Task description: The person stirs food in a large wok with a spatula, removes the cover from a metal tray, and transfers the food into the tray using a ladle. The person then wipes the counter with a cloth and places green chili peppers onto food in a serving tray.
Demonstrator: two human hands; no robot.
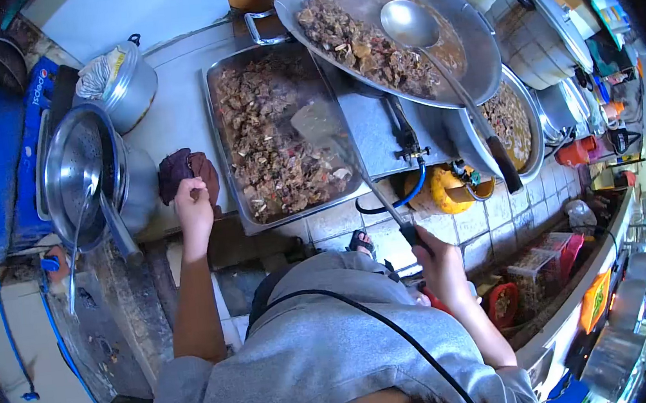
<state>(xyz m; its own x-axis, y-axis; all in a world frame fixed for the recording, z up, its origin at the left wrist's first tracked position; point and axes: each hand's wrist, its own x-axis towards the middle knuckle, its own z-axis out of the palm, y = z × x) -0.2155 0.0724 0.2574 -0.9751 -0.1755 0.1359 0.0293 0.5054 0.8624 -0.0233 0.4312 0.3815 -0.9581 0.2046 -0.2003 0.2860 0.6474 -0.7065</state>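
Note:
My left hand (193, 207) is closed on a dark maroon cloth (202, 171), left of a rectangular metal tray. Chopped, browned meat pieces (263, 153) fill most of this tray (232, 217). My right hand (443, 267) grips the dark handle of a long metal spatula (386, 204). The spatula's flat blade lies at the right part of the tray, over the meat, somewhat blurred. Beyond the tray stands a big wok (484, 47) with similar meat and brown liquid. A large ladle (410, 24) rests in the wok, its dark handle hanging over the near rim.
A colander (68, 169) with long utensils and a lidded pot (134, 87) stand at the left. Right of the wok are a basin of food (519, 122) and a tall steel pot (534, 38). A gas valve with blue hose (419, 179) and a yellow cylinder (444, 191) sit below.

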